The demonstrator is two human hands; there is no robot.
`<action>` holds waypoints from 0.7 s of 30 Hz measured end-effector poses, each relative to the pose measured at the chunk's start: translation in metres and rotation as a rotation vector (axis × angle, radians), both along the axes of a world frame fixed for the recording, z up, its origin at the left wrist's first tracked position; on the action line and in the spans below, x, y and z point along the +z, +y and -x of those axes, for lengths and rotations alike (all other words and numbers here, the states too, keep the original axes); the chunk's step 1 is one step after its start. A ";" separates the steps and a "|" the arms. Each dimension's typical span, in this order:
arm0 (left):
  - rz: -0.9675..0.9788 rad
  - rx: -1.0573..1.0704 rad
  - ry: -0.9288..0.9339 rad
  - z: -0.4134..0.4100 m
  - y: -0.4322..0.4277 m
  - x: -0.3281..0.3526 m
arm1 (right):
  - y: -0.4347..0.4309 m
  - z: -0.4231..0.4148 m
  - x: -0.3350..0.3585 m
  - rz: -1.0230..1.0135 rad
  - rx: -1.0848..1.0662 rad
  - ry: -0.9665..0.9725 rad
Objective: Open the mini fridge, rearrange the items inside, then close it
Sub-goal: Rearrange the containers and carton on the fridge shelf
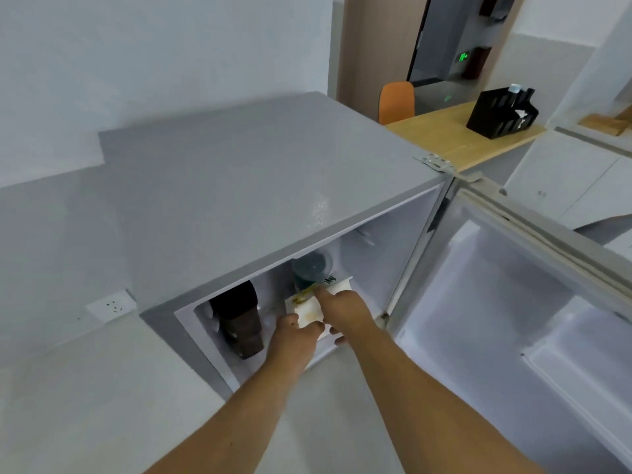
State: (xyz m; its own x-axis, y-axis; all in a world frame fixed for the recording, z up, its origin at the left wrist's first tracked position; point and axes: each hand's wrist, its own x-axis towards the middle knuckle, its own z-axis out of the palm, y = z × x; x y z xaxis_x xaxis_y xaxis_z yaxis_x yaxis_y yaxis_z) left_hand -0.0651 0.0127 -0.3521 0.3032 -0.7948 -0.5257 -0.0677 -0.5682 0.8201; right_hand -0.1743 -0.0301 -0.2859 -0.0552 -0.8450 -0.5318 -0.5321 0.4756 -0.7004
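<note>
The grey mini fridge (239, 186) stands below me with its door (513, 302) swung wide to the right. Inside, a white box (309, 311) with yellow print lies near the front. My left hand (295, 333) grips its near left edge. My right hand (345, 311) holds its right side, index finger stretched along the top. Behind the box stands a dark teal cup with a clear lid (311, 271). A dark brown bottle (239, 323) stands at the left of the compartment.
The open door's inner shelves (578, 364) take up the right side. A wall socket (111, 306) sits low at the left. Farther back are a wooden table (455, 138) with a black organiser (501, 112), an orange chair (396, 101) and white cabinets (574, 179).
</note>
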 end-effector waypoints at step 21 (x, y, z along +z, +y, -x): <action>0.241 -0.734 -0.486 0.052 -0.051 -0.045 | -0.108 0.052 -0.032 0.489 0.381 0.648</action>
